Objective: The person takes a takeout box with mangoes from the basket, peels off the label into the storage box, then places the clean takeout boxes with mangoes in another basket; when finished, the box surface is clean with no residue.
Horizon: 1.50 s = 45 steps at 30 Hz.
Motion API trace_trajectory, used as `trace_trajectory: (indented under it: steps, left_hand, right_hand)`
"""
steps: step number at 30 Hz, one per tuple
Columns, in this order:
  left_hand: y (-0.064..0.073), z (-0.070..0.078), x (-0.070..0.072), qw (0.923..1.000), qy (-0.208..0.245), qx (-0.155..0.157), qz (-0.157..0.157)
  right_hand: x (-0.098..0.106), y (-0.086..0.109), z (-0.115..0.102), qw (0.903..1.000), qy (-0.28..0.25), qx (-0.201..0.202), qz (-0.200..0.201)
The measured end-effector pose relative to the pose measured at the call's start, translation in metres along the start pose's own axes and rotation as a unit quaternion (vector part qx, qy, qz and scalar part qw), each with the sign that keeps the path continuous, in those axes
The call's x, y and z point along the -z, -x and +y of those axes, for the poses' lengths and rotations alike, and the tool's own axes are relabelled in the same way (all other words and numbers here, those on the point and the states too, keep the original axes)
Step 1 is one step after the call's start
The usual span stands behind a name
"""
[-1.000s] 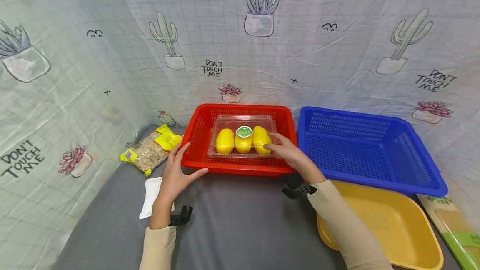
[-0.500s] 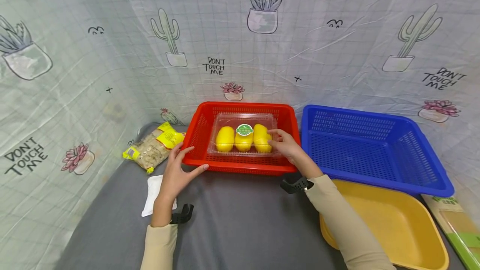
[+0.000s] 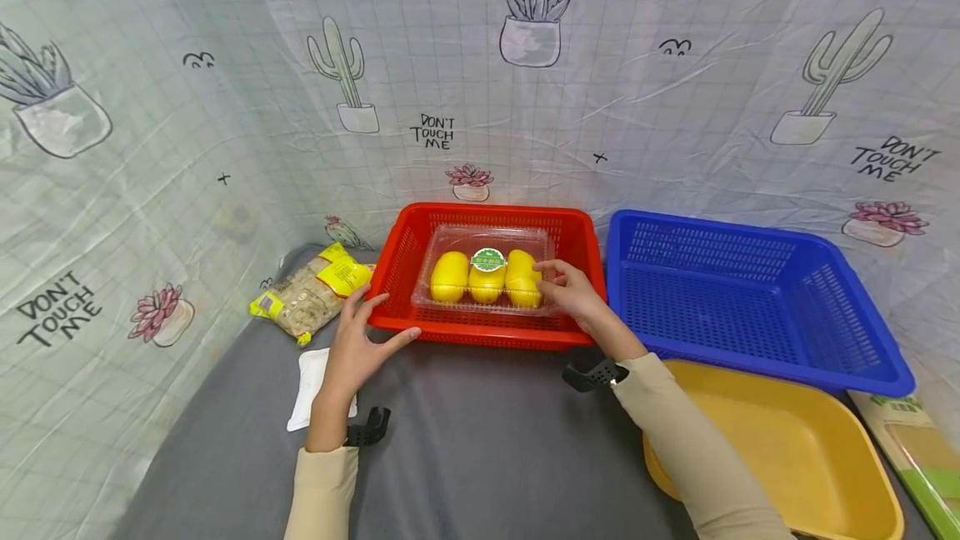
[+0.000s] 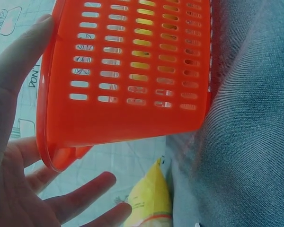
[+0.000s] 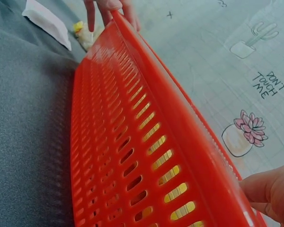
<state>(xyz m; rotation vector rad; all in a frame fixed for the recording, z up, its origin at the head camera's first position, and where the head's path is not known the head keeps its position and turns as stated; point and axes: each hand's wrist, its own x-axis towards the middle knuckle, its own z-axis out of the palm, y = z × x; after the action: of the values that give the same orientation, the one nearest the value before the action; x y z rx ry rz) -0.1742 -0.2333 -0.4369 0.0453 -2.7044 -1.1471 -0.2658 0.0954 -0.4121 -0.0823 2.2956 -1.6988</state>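
Note:
A red perforated plastic basket (image 3: 480, 333) stands against the back wall. Inside lies a clear plastic fruit box (image 3: 480, 238) with three yellow mangoes (image 3: 450, 277) and a round green label. My left hand (image 3: 356, 350) holds the basket's front left corner. In the left wrist view, the thumb (image 4: 35, 40) lies on the rim, two fingers pass behind it, and the others spread free. My right hand (image 3: 573, 298) grips the right end of the fruit box with bent fingertips; in the right wrist view, the basket's wall hides the fingertips.
A blue basket (image 3: 712, 307) stands to the right, with a yellow tub (image 3: 772, 448) before it. A green and tan package (image 3: 911, 457) lies at far right. On the left are a yellow-trimmed bag (image 3: 303, 298) and a white packet (image 3: 309, 388).
The fruit box has shifted slightly left inside the red basket along with my right hand. One of my left fingers now reaches further over the basket's rim. The view has shifted a little.

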Motion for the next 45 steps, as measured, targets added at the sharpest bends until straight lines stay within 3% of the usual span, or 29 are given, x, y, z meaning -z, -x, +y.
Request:
trace_trajectory:
  steps: [25, 45]
  left_hand:
    - [0.000, 0.002, 0.002, 0.9997, -0.009, 0.018, -0.011]
    - [-0.001, 0.001, 0.002, 0.9994, -0.018, 0.025, -0.016]
  right_hand:
    - [-0.003, 0.008, -0.003, 0.9995, -0.017, 0.027, 0.002]
    - [0.006, 0.036, -0.035, 0.9975, -0.027, 0.065, -0.011]
